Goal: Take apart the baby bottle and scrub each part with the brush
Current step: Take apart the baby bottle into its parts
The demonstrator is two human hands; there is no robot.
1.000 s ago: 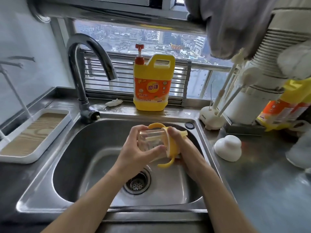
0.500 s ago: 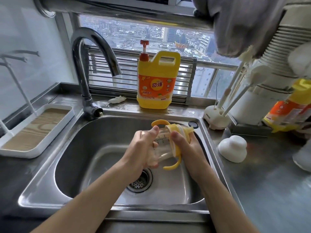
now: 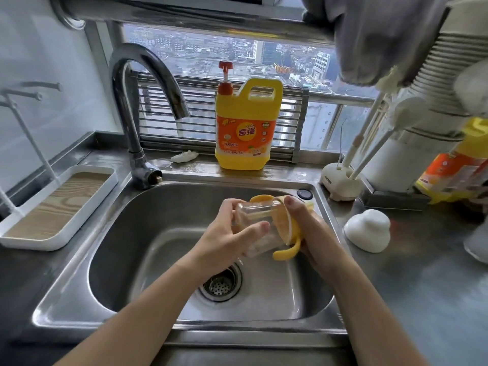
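Both hands (image 3: 224, 241) (image 3: 307, 228) grip the baby bottle (image 3: 254, 215) above the sink (image 3: 118, 247), clear of walls.

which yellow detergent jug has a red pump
The detergent jug standing behind the sink carries the red pump beside its handle. The jug at the far right is partly hidden and shows none.

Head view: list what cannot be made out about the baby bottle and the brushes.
1. Baby bottle spout end: head view, hidden behind the right hand.
2. Whether the yellow collar is loosened: its thread is hidden under the collar, the right hand and the left hand.
3. Brushes, heads: blurred, overlapped by the grey cloth.
4. Second detergent bottle: cut off by the right frame edge.
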